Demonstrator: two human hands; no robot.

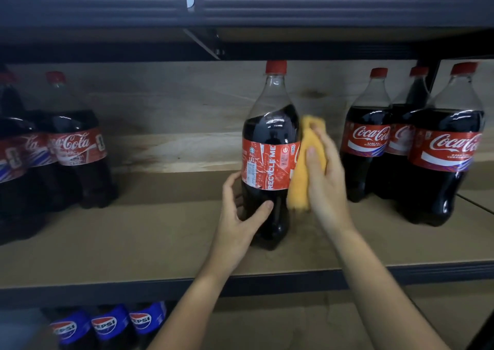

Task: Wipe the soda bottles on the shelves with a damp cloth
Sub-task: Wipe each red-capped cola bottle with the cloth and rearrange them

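A large cola bottle [270, 146] with a red cap and red label stands upright in the middle of the brown shelf [149, 237]. My left hand [242, 216] grips its lower body, thumb across the front. My right hand [324, 178] holds a folded orange cloth [303, 178] and presses it against the bottle's right side, from the shoulder down past the label.
Three more cola bottles [443, 157] stand at the right of the shelf and a group of cola bottles [66, 151] at the left. Pepsi bottles [107, 325] sit on the shelf below. A dark upper shelf [240, 4] hangs close over the bottle caps.
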